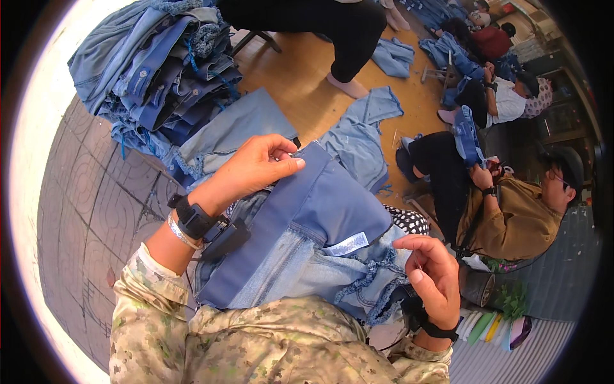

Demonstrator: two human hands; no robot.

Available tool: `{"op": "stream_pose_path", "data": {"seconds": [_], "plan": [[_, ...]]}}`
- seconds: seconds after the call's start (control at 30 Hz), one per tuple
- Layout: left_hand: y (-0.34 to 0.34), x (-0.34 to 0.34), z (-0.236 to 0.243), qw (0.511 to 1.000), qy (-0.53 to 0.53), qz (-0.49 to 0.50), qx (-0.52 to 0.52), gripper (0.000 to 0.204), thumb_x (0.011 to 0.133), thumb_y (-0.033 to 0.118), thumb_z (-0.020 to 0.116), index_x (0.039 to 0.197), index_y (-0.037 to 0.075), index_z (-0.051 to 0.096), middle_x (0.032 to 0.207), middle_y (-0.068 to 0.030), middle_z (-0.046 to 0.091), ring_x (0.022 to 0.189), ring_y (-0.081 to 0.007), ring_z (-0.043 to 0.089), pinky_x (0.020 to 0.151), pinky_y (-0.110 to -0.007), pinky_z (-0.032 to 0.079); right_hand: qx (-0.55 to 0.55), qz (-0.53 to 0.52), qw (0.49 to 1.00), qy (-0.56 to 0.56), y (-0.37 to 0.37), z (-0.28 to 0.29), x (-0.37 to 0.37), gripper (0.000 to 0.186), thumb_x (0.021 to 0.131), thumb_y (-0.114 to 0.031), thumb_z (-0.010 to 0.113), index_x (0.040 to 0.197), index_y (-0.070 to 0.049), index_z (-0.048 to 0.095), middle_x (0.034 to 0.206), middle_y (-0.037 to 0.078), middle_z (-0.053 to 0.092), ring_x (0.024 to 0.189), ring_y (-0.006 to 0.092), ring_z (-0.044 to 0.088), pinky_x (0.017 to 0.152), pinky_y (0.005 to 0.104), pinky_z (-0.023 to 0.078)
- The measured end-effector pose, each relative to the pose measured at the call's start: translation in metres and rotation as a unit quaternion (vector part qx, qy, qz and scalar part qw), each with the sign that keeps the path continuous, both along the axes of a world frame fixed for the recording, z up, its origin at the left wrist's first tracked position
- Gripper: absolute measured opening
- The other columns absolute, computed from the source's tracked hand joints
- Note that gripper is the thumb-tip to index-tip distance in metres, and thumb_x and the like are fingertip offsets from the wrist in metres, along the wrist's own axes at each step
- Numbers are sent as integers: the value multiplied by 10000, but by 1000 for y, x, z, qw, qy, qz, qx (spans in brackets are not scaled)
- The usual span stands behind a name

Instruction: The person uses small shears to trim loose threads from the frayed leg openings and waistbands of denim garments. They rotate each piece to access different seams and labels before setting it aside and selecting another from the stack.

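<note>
A pair of light-blue jeans [268, 269] lies across my lap, partly inside out, with a smooth darker-blue inner band and a white label [347, 244] showing. My left hand [259, 161] is closed at the far corner of the band, thumb along the fabric and fingers curled behind it. To the right of the label, my right hand [436, 276] hovers over the frayed denim edge, its fingers bent and apart from the thumb. Nothing held is visible in it. A dark strap device sits on each wrist.
A tall stack of folded jeans [153, 77] rises at the far left. More denim pieces [361, 131] lie ahead on the tan floor. A seated person in a brown jacket [515, 214] handles denim at right, with others behind. A potted plant [511, 301] stands near the right wall.
</note>
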State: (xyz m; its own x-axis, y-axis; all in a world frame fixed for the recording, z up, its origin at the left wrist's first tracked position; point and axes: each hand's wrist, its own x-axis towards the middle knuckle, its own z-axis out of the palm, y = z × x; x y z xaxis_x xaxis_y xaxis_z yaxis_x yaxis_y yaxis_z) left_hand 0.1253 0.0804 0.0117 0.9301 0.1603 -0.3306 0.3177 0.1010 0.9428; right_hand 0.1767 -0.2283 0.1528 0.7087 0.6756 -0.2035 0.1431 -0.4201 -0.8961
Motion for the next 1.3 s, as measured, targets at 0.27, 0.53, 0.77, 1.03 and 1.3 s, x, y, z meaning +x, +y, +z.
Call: {"op": "stream_pose_path", "data": {"seconds": [0.27, 0.53, 0.77, 1.03, 1.3], "plan": [[-8, 25, -17, 989, -11, 4, -148, 254, 860, 79, 692, 1085, -12, 616, 944, -3, 639, 841, -59, 592, 790, -206, 486, 33, 130, 980, -147, 85, -26, 58, 294, 860, -93, 640, 1133, 11, 614, 863, 82, 582, 698, 162, 486, 642, 262, 407], [-24, 10, 0, 973, -16, 69, -219, 229, 848, 30, 685, 1068, 19, 624, 973, 13, 632, 883, -61, 588, 822, -210, 482, 2, 157, 959, -235, 121, -70, 80, 307, 794, -27, 691, 1092, -40, 618, 870, 118, 594, 734, 260, 618, 641, 325, 495], [-33, 9, -1, 962, -46, 116, -241, 186, 846, 17, 688, 1028, 17, 653, 898, 36, 614, 808, -33, 558, 747, -188, 476, 14, 130, 962, -241, 119, -79, 78, 265, 761, -34, 717, 1017, -38, 646, 882, 111, 595, 735, 270, 614, 642, 339, 493], [-35, 6, -1, 966, -36, 114, -230, 186, 843, 9, 690, 1025, 18, 655, 893, 38, 606, 822, -30, 553, 744, -186, 475, 0, 138, 958, -251, 116, -84, 76, 274, 769, 5, 718, 1037, -36, 676, 941, 93, 622, 735, 176, 610, 636, 262, 490], [-36, 5, -3, 963, -49, 112, -240, 184, 844, 1, 686, 1024, 18, 652, 898, 38, 605, 813, -30, 556, 747, -182, 476, 20, 138, 957, -254, 116, -88, 78, 249, 769, 9, 714, 1013, -36, 684, 888, 89, 628, 686, 178, 600, 601, 260, 480]]}}
